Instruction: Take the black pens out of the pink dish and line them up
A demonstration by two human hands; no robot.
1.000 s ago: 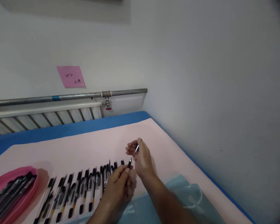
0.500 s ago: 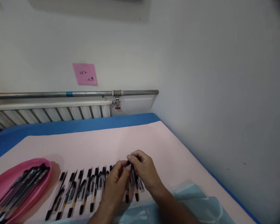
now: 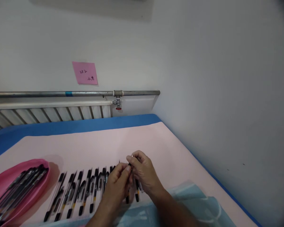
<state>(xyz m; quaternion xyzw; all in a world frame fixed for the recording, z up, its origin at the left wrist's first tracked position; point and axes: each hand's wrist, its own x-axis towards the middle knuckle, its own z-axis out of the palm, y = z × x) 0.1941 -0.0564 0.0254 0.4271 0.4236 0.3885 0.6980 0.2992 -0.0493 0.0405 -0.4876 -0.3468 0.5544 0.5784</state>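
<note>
My left hand (image 3: pixel 115 185) and my right hand (image 3: pixel 145 171) meet over the right end of a row of pens. Their fingertips pinch a small black pen part (image 3: pixel 129 164) between them, mostly covered by the fingers. A tiny shiny tip shows above my right thumb. Below and left of my hands lie several clear-barrelled pens (image 3: pixel 75 194) with black ends, side by side. Loose black caps (image 3: pixel 82 190) lie among them. Part of the row is hidden behind my left hand, and a few pens (image 3: pixel 136 192) show under my right hand.
At the left a pink bowl (image 3: pixel 44 189) holds a bundle of pens (image 3: pixel 21 192). The pink sheet (image 3: pixel 90 148) covers a blue surface (image 3: pixel 123 120). Light-blue crumpled material (image 3: pixel 191 195) lies in front. Behind are a radiator (image 3: pixel 49 114) and pipe (image 3: pixel 90 93); a wall (image 3: pixel 215 94) bounds the right.
The camera view has shifted slightly. My two hands have drawn a little closer together, and less of the black pen part shows between the fingers. The row of pens looks the same.
</note>
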